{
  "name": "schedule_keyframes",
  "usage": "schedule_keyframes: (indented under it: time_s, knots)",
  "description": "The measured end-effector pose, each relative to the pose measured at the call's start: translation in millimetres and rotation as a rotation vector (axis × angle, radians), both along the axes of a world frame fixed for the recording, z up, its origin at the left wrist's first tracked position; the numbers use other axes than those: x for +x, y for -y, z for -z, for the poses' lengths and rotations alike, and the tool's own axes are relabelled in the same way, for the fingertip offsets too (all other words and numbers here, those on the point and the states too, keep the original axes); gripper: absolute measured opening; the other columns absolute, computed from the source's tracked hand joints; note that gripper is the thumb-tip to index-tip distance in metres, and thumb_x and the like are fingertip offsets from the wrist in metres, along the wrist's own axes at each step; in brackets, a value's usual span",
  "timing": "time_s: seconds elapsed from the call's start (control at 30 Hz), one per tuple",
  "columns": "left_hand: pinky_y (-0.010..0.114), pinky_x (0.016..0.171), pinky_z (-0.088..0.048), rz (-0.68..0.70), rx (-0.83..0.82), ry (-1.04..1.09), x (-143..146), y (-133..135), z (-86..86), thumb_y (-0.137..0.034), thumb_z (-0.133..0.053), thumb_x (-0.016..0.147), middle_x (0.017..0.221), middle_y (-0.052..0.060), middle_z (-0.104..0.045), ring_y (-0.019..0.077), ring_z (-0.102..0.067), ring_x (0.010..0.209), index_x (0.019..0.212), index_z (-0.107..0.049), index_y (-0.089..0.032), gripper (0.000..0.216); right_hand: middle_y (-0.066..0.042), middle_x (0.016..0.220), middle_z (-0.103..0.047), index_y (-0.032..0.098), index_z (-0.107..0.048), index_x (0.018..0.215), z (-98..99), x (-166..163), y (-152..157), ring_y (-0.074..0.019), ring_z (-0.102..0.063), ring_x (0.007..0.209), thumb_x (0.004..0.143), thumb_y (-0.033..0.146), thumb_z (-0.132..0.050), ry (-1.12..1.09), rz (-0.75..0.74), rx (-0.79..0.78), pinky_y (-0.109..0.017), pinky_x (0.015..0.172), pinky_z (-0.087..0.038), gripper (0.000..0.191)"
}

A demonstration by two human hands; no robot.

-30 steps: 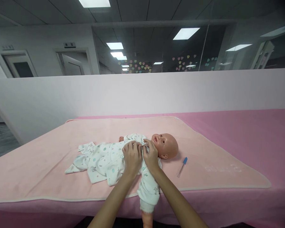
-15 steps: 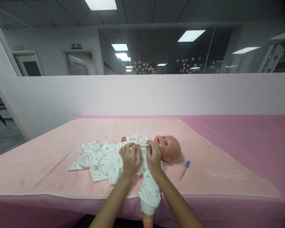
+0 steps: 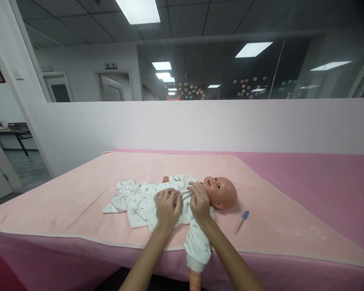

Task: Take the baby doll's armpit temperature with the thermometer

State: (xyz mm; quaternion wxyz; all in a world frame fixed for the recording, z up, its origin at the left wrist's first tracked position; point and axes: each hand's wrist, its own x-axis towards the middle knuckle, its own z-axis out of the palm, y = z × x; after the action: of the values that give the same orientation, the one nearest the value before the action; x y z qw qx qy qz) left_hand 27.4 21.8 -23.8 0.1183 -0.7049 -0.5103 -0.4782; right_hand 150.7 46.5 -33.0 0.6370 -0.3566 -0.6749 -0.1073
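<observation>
A baby doll (image 3: 223,194) lies on its back with its head to the right, dressed in a white printed baby top (image 3: 144,202). My left hand (image 3: 168,207) is at the doll's belly, its fingers curled on the cloth. Close to the chin, my right hand (image 3: 200,202) has its fingers bent on the chest of the top. A thin white strip, a tie or a cloth edge, runs between the fingertips of both hands. The doll's near arm, in its sleeve (image 3: 197,244), hangs over the table's front edge. My hands hide part of the chest.
Under the doll a peach blanket (image 3: 87,190) covers much of the pink table (image 3: 321,178). A blue-capped clear pen or tube (image 3: 242,222) lies right of the doll's head. Behind stands a white half wall (image 3: 200,125) with glass above it.
The view has turned slightly left and up, so everything sits further right. My right fingers have lifted and spread a little; the strip between my hands shows more clearly.
</observation>
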Motion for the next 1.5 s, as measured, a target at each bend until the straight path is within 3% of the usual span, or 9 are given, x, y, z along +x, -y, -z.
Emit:
schedule_keyframes:
  time_s: [0.07, 0.23, 0.57, 0.97, 1.5]
  knots:
    - [0.037, 0.084, -0.03, 0.011, 0.002, 0.003, -1, -1, 0.7, -0.025, -0.046, 0.084, 0.092, 0.003, -0.06, 0.0191, -0.05, 0.089, 0.086, -0.06, -0.022, 0.014, -0.006, 0.09, -0.064, 0.018, -0.059, 0.09, -4.9, -8, 3, -0.0184, -0.057, 0.092, 0.078, 0.005, -0.033, 0.082, -0.054, 0.014, -0.04, 0.09, -0.042, 0.032]
    - [0.036, 0.081, -0.032, 0.029, -0.001, 0.008, -4, -4, 4.7, -0.021, -0.043, 0.084, 0.094, 0.004, -0.059, 0.0194, -0.05, 0.089, 0.087, -0.057, -0.021, 0.014, -0.006, 0.084, -0.064, 0.018, -0.058, 0.093, -4.0, -18, 4, -0.018, -0.058, 0.079, 0.076, 0.01, -0.04, 0.145, -0.151, -0.169, -0.032, 0.072, -0.048, 0.027]
    - [0.034, 0.082, -0.033, 0.135, -0.042, 0.131, 2, 4, -1.6, -0.023, -0.039, 0.088, 0.088, 0.001, -0.064, 0.0165, -0.053, 0.084, 0.087, -0.058, -0.022, 0.02, -0.006, 0.086, -0.065, 0.019, -0.059, 0.092, 1.7, -13, 4, -0.0186, -0.059, 0.081, 0.079, 0.016, -0.042, 0.046, -0.173, -0.234, -0.032, 0.074, -0.048, 0.021]
    - [0.033, 0.08, -0.03, 0.017, -0.041, 0.176, 2, 2, 0.1, -0.027, -0.045, 0.087, 0.087, -0.002, -0.067, 0.0167, -0.052, 0.083, 0.09, -0.063, -0.026, 0.018, -0.009, 0.099, -0.064, 0.018, -0.047, 0.116, 9.5, -12, -1, -0.019, -0.059, 0.093, 0.088, 0.023, -0.038, 0.069, -0.149, -0.283, -0.035, 0.079, -0.05, 0.03]
    - [0.035, 0.08, -0.031, 0.021, -0.005, 0.233, 3, 2, 0.0, -0.03, -0.046, 0.086, 0.083, 0.0, -0.067, 0.0175, -0.051, 0.081, 0.09, -0.065, -0.026, 0.02, -0.009, 0.093, -0.066, 0.019, -0.057, 0.105, 10.8, -13, -2, -0.0205, -0.062, 0.085, 0.092, 0.024, -0.032, 0.155, -0.073, -0.186, -0.037, 0.075, -0.052, 0.028]
